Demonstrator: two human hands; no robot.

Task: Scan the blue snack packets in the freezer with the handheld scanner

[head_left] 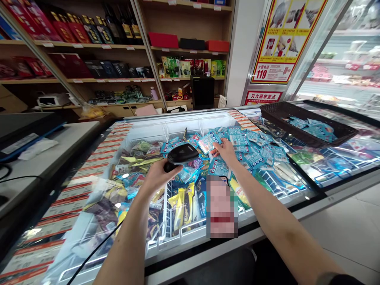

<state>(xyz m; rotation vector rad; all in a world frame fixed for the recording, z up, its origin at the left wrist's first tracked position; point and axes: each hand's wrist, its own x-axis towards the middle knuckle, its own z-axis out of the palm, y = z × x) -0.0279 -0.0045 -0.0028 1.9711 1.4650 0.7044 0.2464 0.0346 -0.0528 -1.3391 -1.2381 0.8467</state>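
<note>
My left hand (pixel 160 174) is wrapped round the handle of a black handheld barcode scanner (pixel 182 153), whose head points right. A black cable (pixel 97 248) runs down toward the lower left. In my right hand (pixel 226 152) is a blue and white packet (pixel 208 142), pinched by its right edge, just right of the scanner head. Many similar blue packets (pixel 237 136) lie spread over the glass top around and beyond my right hand. A pixelated, phone-shaped object (pixel 222 208) rests near the front edge, between my forearms.
Beneath the glass of the chest freezer (pixel 190 257), wrapped ice creams (pixel 179 208) sit in wire baskets. A dark woven basket (pixel 344 136) with blue packets stands at the right. A counter (pixel 80 132) is at the left. Stocked shelves (pixel 190 50) line the back; a red-and-yellow poster (pixel 271 71) hangs beside them.
</note>
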